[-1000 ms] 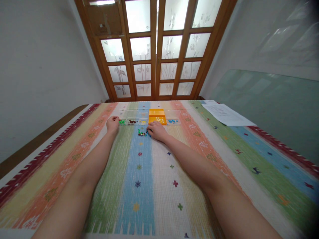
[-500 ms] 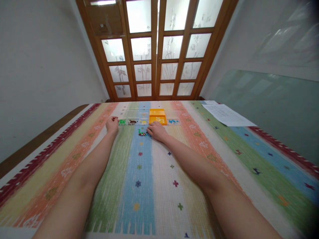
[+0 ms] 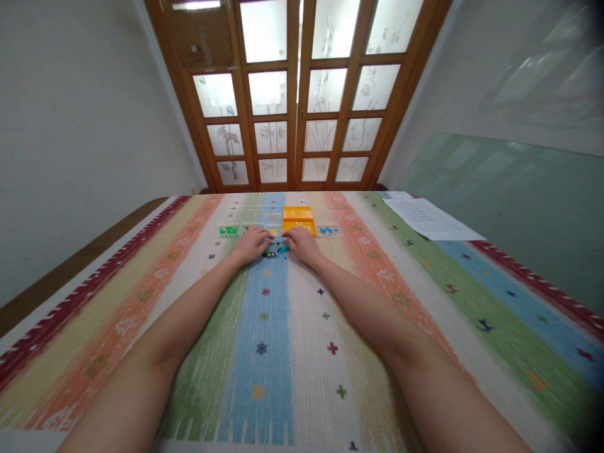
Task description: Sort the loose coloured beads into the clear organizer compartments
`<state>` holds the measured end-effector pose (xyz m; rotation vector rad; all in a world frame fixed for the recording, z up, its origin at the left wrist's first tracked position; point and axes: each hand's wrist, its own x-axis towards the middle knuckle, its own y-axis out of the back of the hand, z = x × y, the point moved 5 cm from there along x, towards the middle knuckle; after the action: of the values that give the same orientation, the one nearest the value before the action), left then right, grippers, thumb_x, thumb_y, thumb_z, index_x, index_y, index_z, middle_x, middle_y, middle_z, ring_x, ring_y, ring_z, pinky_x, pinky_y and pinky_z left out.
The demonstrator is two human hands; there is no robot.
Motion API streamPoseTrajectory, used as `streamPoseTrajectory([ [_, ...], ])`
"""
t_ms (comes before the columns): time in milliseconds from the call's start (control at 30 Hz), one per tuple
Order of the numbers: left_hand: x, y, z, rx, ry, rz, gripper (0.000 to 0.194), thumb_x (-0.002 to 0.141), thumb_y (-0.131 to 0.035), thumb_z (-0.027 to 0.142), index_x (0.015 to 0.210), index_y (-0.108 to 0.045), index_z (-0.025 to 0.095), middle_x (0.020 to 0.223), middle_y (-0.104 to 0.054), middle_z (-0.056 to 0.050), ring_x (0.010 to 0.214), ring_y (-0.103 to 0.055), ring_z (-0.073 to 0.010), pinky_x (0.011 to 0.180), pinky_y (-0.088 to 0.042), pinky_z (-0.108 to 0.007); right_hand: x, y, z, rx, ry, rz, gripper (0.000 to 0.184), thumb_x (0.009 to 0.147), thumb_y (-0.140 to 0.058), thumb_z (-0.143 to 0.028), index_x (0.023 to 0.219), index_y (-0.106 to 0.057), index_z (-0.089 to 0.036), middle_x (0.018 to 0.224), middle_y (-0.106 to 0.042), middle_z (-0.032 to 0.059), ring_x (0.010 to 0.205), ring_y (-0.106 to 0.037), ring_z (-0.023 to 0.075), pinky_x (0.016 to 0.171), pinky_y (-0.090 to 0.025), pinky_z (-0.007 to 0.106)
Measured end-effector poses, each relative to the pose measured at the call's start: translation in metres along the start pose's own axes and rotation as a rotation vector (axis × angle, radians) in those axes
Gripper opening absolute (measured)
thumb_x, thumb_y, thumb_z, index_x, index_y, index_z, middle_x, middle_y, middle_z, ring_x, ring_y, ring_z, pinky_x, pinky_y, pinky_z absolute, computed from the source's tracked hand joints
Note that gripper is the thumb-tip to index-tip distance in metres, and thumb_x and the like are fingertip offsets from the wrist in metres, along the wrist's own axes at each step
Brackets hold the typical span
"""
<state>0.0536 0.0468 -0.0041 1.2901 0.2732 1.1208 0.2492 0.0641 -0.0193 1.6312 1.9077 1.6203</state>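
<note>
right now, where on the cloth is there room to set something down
There is bare striped tablecloth between the left forearm and right forearm, and between the right forearm and white papers. It is crowded where the left hand, right hand, loose pieces and orange box sit close.

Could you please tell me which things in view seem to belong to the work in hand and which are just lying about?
Seemingly in use:
Tiny multicoloured pieces by the left hand and right hand
Open orange plastic box
Small green pieces and small blue pieces in clear plastic containers

Apparently unrelated:
White printed paper sheets
Pale green panel, far right
</note>
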Motion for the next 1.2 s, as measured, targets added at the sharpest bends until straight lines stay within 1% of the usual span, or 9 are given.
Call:
streamPoseTrajectory([
  [100,0.000,-0.011,0.020,0.016,-0.138,-0.123,0.031,0.101,-0.053,0.029,0.119,-0.077,0.026,0.131,-0.071,-0.007,0.128,-0.056,-0.0254,0.119,-0.036,-0.044,0.000,0.004,0.002,0.015,-0.013,0.031,0.024,0.100,-0.056,-0.017,0.106,-0.079,-0.020,0.108,-0.076,0.0093,0.107,-0.064,0.0238,0.100,-0.044,0.037],
  [233,-0.004,-0.014,0.021,0.025,-0.192,-0.186,0.034,0.103,-0.050,0.029,0.124,-0.076,0.026,0.133,-0.071,-0.007,0.130,-0.055,-0.0260,0.120,-0.036,-0.046,0.001,0.005,0.005,0.009,-0.030,0.045,0.024,0.100,-0.057,-0.017,0.104,-0.080,-0.020,0.106,-0.076,0.0096,0.106,-0.063,0.0241,0.098,-0.045,0.037],
  [400,-0.006,-0.015,0.020,0.111,-0.234,-0.191,0.037,0.105,-0.047,0.031,0.129,-0.074,0.026,0.136,-0.071,-0.005,0.129,-0.055,-0.0261,0.119,-0.038,-0.046,0.002,0.004,0.004,-0.017,-0.036,0.035,0.023,0.099,-0.058,-0.016,0.104,-0.080,-0.020,0.106,-0.076,0.0086,0.104,-0.063,0.0238,0.097,-0.044,0.036],
  [600,-0.007,-0.014,0.022,0.169,-0.254,-0.149,0.037,0.107,-0.045,0.032,0.128,-0.075,0.025,0.132,-0.072,-0.006,0.124,-0.057,-0.0261,0.115,-0.042,-0.045,0.001,0.007,0.002,-0.026,-0.029,0.044,0.022,0.100,-0.058,-0.017,0.103,-0.080,-0.020,0.107,-0.076,0.0084,0.105,-0.063,0.0232,0.097,-0.044,0.035],
  [667,-0.007,-0.011,0.020,0.161,-0.238,-0.113,0.037,0.107,-0.045,0.032,0.129,-0.074,0.025,0.132,-0.071,-0.007,0.124,-0.058,-0.0256,0.115,-0.043,-0.045,0.000,0.007,0.002,-0.029,-0.028,0.040,0.022,0.100,-0.058,-0.017,0.103,-0.080,-0.021,0.107,-0.076,0.0083,0.105,-0.063,0.0232,0.097,-0.044,0.035],
  [767,-0.006,-0.002,0.011,0.150,-0.169,-0.018,0.038,0.107,-0.044,0.031,0.130,-0.073,0.023,0.134,-0.070,-0.008,0.126,-0.058,-0.0255,0.115,-0.043,-0.046,0.000,0.007,0.003,-0.029,-0.021,0.041,0.023,0.099,-0.058,-0.016,0.103,-0.080,-0.020,0.106,-0.076,0.0081,0.104,-0.063,0.0236,0.097,-0.045,0.035],
  [967,-0.010,0.014,-0.026,0.157,0.043,0.176,0.039,0.106,-0.042,0.030,0.126,-0.074,0.020,0.131,-0.072,-0.010,0.123,-0.059,-0.0270,0.113,-0.044,-0.047,0.001,0.004,0.005,-0.027,-0.016,0.013,0.024,0.099,-0.057,-0.017,0.105,-0.080,-0.020,0.107,-0.076,0.0094,0.105,-0.062,0.0244,0.097,-0.045,0.037],
  [1100,-0.012,0.016,-0.047,0.160,0.127,0.214,0.040,0.105,-0.042,0.030,0.124,-0.075,0.019,0.129,-0.073,-0.011,0.122,-0.061,-0.0279,0.113,-0.044,-0.048,0.001,0.001,0.004,-0.029,-0.013,-0.006,0.025,0.099,-0.056,-0.017,0.107,-0.080,-0.021,0.108,-0.075,0.0090,0.106,-0.062,0.0243,0.098,-0.044,0.038],
  [1200,-0.013,0.015,-0.054,0.150,0.158,0.227,0.039,0.105,-0.042,0.030,0.123,-0.075,0.019,0.130,-0.072,-0.011,0.123,-0.060,-0.0275,0.113,-0.043,-0.047,0.000,0.000,0.000,-0.036,0.005,-0.023,0.025,0.100,-0.056,-0.016,0.109,-0.079,-0.020,0.109,-0.075,0.0085,0.107,-0.062,0.0241,0.099,-0.044,0.038],
])
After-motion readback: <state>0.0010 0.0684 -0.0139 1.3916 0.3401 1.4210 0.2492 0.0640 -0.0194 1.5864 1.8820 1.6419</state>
